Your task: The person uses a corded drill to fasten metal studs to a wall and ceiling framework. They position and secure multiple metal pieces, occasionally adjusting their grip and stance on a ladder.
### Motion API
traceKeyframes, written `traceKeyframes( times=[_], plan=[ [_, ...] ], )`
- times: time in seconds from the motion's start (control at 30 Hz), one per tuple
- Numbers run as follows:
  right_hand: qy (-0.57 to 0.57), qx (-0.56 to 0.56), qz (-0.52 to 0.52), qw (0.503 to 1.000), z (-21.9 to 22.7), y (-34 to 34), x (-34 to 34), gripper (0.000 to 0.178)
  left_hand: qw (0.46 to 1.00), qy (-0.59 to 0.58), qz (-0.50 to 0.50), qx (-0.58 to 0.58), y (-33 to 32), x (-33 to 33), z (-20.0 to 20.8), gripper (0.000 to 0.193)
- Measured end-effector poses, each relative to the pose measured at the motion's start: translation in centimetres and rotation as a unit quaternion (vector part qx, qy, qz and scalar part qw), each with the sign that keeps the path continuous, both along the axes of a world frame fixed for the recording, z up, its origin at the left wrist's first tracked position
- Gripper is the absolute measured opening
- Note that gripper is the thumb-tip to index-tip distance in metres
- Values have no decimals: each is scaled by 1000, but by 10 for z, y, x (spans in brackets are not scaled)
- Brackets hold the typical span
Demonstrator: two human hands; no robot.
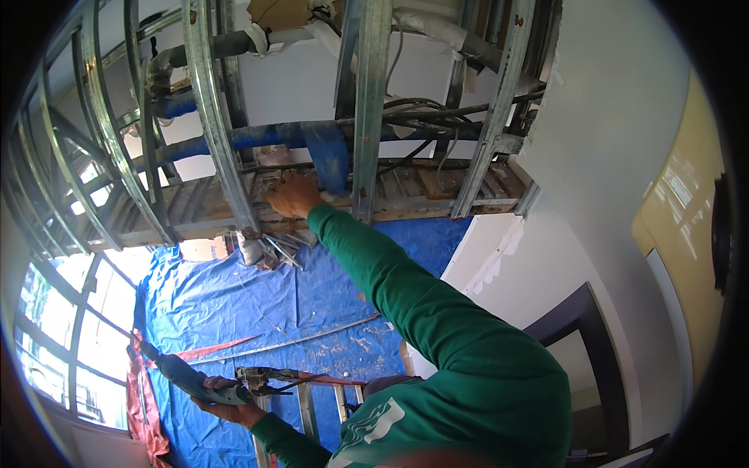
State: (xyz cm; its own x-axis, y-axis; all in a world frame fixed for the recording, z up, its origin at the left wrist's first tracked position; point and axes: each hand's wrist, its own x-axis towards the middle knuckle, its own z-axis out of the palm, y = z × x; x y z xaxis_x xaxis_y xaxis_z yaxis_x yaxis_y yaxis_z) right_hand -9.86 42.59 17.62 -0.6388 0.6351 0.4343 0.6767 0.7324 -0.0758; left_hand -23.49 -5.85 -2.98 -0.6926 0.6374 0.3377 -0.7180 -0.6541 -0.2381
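In my left hand (228, 402), at the lower left, is a grey-teal power drill (186, 377). The fingers wrap round its body, and its long thin bit points up and to the left. My right arm stretches up to the wall framing, in a green sleeve. Between two metal studs, my right hand (292, 195) rests at a dusty wooden ledge (390, 204) with its fingers curled. Whatever is under those fingers is hidden. A blue-wrapped pipe (257, 136) runs just beyond the hand, with a blue flap (328, 158) hanging beside it.
Metal studs (370, 109) stand in a row, with dark cables (433, 117) between them. Below, a blue tarp (234, 296) covers the floor, with metal offcuts (281, 251) and a long strip (289, 343) on it. A ladder (307, 413) stands beneath me. White wall (616, 195) lies to the right.
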Motion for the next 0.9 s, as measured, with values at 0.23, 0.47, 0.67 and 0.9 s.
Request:
traceKeyframes(
  times=[0.23,0.47,0.67,0.9],
  plan=[
    [-10,-34,-7,999,0,1,-1,63,999,-17,16,-49,0,11,15,53],
    [-9,4,13,1000,-8,7,-3,59,999,-31,11,-40,1,14,22,48],
    [8,-50,3,999,-6,4,0,63,999,-30,30,-18,2,11,20,44],
    [-22,-63,-1,998,6,-1,2,62,997,-46,17,-53,-2,5,10,56]
  ],
)
